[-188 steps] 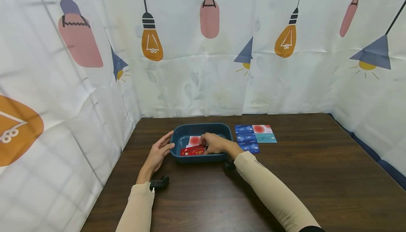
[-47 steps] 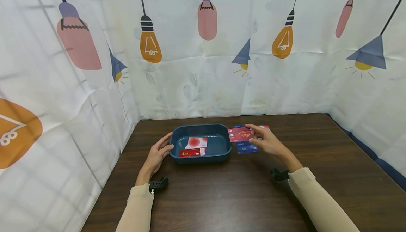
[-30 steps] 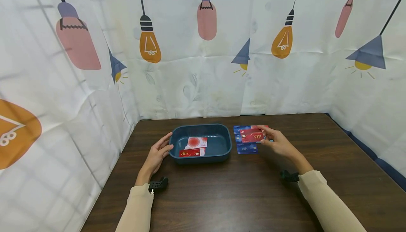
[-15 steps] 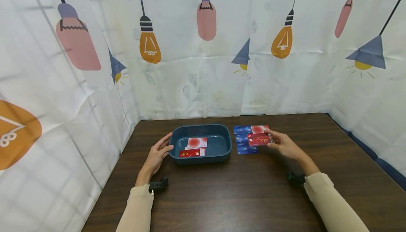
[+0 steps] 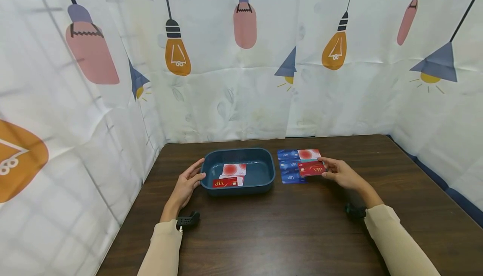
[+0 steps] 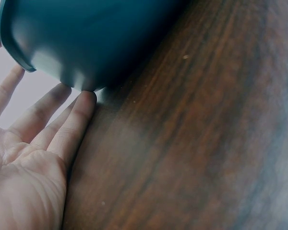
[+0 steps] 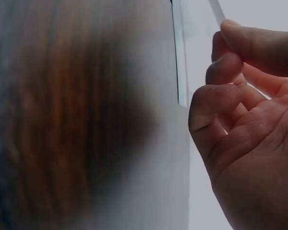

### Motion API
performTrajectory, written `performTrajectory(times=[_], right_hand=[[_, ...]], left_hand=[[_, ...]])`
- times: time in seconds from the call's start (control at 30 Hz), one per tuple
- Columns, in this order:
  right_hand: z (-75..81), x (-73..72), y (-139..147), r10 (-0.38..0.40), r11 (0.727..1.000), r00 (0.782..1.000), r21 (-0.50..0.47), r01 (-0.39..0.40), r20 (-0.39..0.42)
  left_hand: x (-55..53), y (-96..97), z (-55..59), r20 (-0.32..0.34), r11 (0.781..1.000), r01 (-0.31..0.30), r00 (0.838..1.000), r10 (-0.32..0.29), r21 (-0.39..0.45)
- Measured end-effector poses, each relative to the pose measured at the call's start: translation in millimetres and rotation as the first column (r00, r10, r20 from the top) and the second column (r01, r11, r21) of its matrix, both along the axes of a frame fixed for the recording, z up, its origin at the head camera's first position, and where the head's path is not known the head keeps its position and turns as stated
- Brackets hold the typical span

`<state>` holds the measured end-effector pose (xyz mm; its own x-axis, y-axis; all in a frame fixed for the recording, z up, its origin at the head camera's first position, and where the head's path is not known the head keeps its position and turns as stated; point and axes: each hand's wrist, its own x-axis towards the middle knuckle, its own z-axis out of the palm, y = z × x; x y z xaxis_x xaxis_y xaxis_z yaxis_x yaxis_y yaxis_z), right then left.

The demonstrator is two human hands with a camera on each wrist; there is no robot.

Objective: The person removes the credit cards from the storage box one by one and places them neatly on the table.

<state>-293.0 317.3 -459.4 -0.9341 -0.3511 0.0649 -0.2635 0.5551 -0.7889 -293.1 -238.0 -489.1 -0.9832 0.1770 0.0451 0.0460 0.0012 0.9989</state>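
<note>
My right hand pinches a red VIP card by its right end, thumb against fingers. The card is over the lower right of a group of cards, hiding most of a teal card. Three blue VIP cards lie in a column at its left, and a white card with a red round pattern is behind it. In the right wrist view only the card's thin edge shows at my fingertips. My left hand rests straight fingers against the left end of a dark teal bin.
Inside the bin, at its left, lie a red VIP card, a white card with a red round pattern and another white card partly covered. Both stand on a dark wooden table, with a patterned curtain behind and beside it.
My right hand took a red VIP card out of the bin, carried it right over the card group, and has since drawn it slightly right and nearer. The left hand stayed at the bin.
</note>
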Motion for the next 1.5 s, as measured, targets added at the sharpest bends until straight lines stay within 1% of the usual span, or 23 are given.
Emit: performTrajectory(times=[0.23, 0.63, 0.77, 0.97, 1.2, 1.33, 1.5], right_hand=[[-2.6, -1.8, 7, -0.016, 0.999, 0.999, 0.039, 0.015, 0.029], [-2.2, -1.1, 20, -0.013, 0.995, 0.998, 0.098, 0.007, 0.056], [-4.2, -1.9, 25, -0.021, 0.995, 0.996, 0.095, 0.013, 0.081], [-6.2, -3.2, 29, -0.005, 0.996, 0.993, 0.093, -0.006, 0.117], [-4.7, -2.3, 27, 0.000, 0.996, 0.988, 0.090, -0.014, 0.157], [-4.2, -1.3, 26, 0.023, 0.996, 0.988, 0.087, -0.037, 0.154], [-3.1, -0.3, 26, 0.053, 0.995, 0.989, 0.079, -0.065, 0.139]], left_hand=[[-0.1, -1.0, 1.4, -0.019, 1.000, 0.012, 1.000, -0.012, 0.011], [-1.3, 0.0, 2.3, -0.009, 1.000, 0.009, 1.000, -0.010, -0.016], [-1.0, 0.3, 2.3, -0.006, 1.000, 0.011, 1.000, -0.011, -0.020], [-1.3, 0.4, 1.3, -0.007, 1.000, 0.011, 1.000, -0.011, -0.003], [-0.8, -0.1, 0.5, -0.006, 1.000, 0.012, 1.000, -0.012, -0.006], [-0.5, -0.4, -0.1, -0.001, 1.000, 0.008, 1.000, -0.008, -0.017], [-0.9, 0.1, 0.0, 0.001, 1.000, 0.004, 1.000, -0.004, -0.007]])
